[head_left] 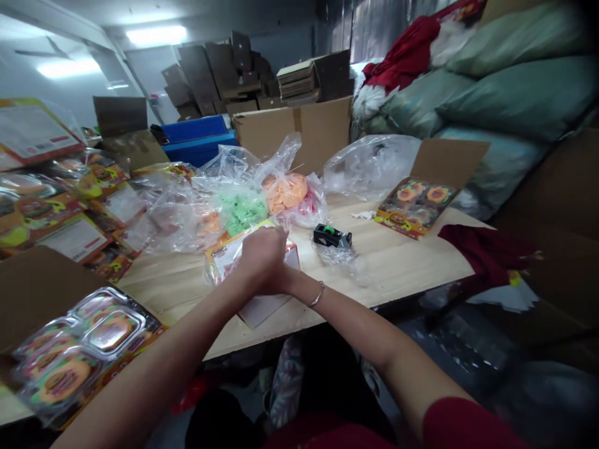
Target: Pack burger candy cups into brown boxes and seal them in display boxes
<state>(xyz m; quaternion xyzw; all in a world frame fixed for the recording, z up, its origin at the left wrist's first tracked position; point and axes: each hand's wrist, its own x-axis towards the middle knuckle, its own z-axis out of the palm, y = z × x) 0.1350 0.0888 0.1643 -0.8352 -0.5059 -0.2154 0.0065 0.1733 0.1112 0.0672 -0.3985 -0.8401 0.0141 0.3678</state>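
Observation:
My two hands meet over a printed card package (262,293) lying on the wooden table (402,262). My left hand (262,252) lies on top, fingers curled down onto the package. My right hand (281,284) is mostly hidden beneath the left one; only its wrist with a thin bracelet (317,294) shows. Just beyond the hands lie clear plastic bags holding green pieces (242,211) and orange pieces (286,190). A small black tape dispenser (331,236) sits right of the hands.
Blister-packed toy cards (79,349) lie at the near left, more packs (60,212) stacked at far left. A cardboard box with a pack (416,209) stands at the right, a red cloth (486,252) at the table's right edge. Cardboard boxes (299,128) and stuffed sacks (505,93) stand behind.

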